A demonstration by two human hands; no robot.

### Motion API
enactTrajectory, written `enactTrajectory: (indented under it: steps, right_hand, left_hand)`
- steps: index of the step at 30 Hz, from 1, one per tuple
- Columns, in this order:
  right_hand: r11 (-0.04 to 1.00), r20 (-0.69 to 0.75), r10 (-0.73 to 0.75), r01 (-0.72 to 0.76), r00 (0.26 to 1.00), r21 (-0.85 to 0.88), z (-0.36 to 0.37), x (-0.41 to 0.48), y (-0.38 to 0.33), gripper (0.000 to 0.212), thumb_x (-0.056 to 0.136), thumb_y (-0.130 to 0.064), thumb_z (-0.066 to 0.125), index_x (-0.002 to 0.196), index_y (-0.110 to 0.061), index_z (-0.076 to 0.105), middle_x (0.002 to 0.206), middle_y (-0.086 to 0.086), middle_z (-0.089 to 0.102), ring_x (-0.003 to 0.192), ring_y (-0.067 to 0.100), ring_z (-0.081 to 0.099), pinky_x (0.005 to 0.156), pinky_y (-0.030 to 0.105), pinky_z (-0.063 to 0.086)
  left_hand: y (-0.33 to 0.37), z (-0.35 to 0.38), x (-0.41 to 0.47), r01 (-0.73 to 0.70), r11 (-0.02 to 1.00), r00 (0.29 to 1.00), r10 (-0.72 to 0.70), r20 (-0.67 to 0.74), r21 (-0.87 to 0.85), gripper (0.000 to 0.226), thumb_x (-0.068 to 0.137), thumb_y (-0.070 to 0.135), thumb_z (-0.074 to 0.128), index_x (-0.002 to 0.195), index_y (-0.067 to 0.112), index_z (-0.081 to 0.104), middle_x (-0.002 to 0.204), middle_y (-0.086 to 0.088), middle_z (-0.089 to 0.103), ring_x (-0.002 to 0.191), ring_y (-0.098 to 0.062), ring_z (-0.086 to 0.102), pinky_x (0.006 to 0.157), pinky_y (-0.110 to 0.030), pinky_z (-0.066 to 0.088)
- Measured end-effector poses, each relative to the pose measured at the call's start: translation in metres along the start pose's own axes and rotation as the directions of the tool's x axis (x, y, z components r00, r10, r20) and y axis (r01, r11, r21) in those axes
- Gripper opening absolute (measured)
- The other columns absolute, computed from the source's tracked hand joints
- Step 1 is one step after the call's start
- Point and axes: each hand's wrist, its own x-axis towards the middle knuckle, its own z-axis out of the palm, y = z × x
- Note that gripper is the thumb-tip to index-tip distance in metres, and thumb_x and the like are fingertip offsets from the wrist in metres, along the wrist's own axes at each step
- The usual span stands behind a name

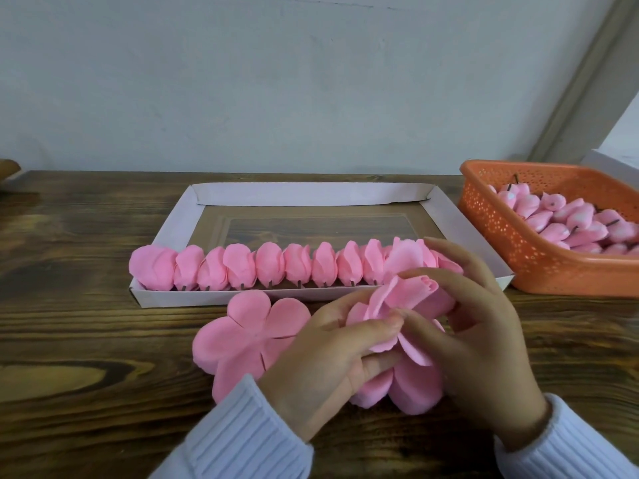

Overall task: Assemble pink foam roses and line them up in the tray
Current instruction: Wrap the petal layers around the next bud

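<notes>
A shallow white cardboard tray lies on the wooden table, with a row of several finished pink foam roses standing along its near wall. In front of the tray, both hands hold a half-built pink rose with a bud at its top and loose petals hanging below. My left hand pinches the petals from the left. My right hand curls round the bud and petals from the right. A flat stack of pink five-petal foam cutouts lies on the table under my left hand.
An orange perforated plastic basket at the right holds several pink foam buds with short dark stems. A white box edge shows behind it. The wall stands close behind the table. The far half of the tray holds no roses.
</notes>
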Motion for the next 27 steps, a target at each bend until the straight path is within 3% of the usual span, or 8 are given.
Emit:
enactTrajectory:
  steps: [4,7,12,15,18,21,24,27]
  right_hand:
    - [0.999,-0.006,-0.040,0.040,0.999,-0.003,-0.001,0.000,-0.002,0.034,0.070,-0.027,0.076,0.101,-0.034,0.065,0.133,-0.013,0.052,0.125,0.013,0.051,0.089,0.013,0.044]
    - [0.997,0.020,-0.047,0.046,0.999,0.065,0.000,-0.001,-0.004,0.043,0.072,-0.023,0.076,0.109,-0.039,0.062,0.126,-0.019,0.058,0.123,0.005,0.053,0.095,0.016,0.043]
    - [0.986,0.025,0.014,-0.018,1.000,0.167,0.001,-0.004,-0.003,0.076,0.067,-0.017,0.081,0.128,-0.044,0.044,0.107,-0.020,0.069,0.100,0.002,0.066,0.082,0.012,0.048]
    - [0.976,0.029,0.059,-0.064,0.998,0.207,0.001,-0.004,-0.002,0.072,0.067,-0.027,0.083,0.127,-0.043,0.046,0.103,-0.012,0.073,0.098,0.009,0.069,0.084,0.024,0.053]
    - [0.980,0.065,0.080,-0.091,0.995,0.177,0.002,-0.004,-0.003,0.064,0.069,-0.030,0.080,0.125,-0.037,0.049,0.100,-0.010,0.074,0.096,0.013,0.070,0.085,0.034,0.053]
    - [0.994,0.072,0.029,-0.037,0.997,0.103,0.002,-0.004,-0.005,0.047,0.070,-0.025,0.080,0.113,-0.027,0.060,0.100,-0.016,0.071,0.094,0.006,0.068,0.081,0.020,0.051]
    - [0.997,0.069,0.015,-0.021,0.997,0.081,0.002,-0.004,-0.008,0.038,0.070,-0.035,0.073,0.106,-0.027,0.064,0.100,-0.018,0.069,0.093,0.002,0.066,0.080,0.009,0.045]
    - [0.999,0.051,0.014,-0.017,0.999,0.052,0.002,-0.004,-0.009,0.035,0.069,-0.039,0.071,0.102,-0.030,0.064,0.098,-0.023,0.068,0.090,-0.003,0.064,0.077,0.005,0.043]
  left_hand:
    - [-0.002,0.002,0.000,-0.014,0.998,1.000,0.013,0.009,0.060,0.048,0.082,0.013,0.057,0.129,0.005,0.056,0.128,-0.023,0.061,0.121,-0.032,0.058,0.104,-0.041,0.047]
    - [-0.005,0.003,-0.001,-0.010,0.997,1.000,0.010,0.008,0.073,0.044,0.084,0.021,0.056,0.127,0.009,0.058,0.125,-0.019,0.064,0.118,-0.029,0.061,0.103,-0.040,0.048]
    - [-0.006,-0.003,-0.001,-0.046,0.978,0.998,0.052,-0.024,0.205,0.049,0.081,0.030,0.065,0.129,0.023,0.058,0.126,-0.013,0.064,0.121,-0.027,0.059,0.109,-0.052,0.040]
    - [-0.009,-0.007,0.000,-0.099,0.929,0.988,0.134,-0.075,0.356,0.050,0.070,0.038,0.071,0.119,0.037,0.062,0.120,-0.001,0.068,0.117,-0.021,0.061,0.107,-0.052,0.040]
    - [-0.010,-0.008,0.002,-0.145,0.877,0.975,0.206,-0.084,0.458,0.042,0.074,0.041,0.067,0.116,0.041,0.064,0.118,0.007,0.069,0.117,-0.014,0.061,0.108,-0.048,0.041]
    - [-0.008,-0.007,0.003,-0.160,0.871,0.967,0.233,-0.104,0.464,0.036,0.085,0.042,0.058,0.120,0.033,0.066,0.118,0.006,0.070,0.118,-0.012,0.060,0.109,-0.045,0.039]
    - [-0.009,-0.005,0.002,-0.129,0.928,0.956,0.210,-0.204,0.350,0.037,0.079,0.050,0.057,0.107,0.031,0.073,0.111,-0.003,0.073,0.113,-0.020,0.064,0.107,-0.048,0.040]
    - [-0.010,-0.005,0.004,-0.105,0.972,0.947,0.162,-0.278,0.210,0.039,0.084,0.045,0.058,0.095,0.012,0.075,0.105,-0.020,0.072,0.093,-0.028,0.069,0.092,-0.048,0.049]
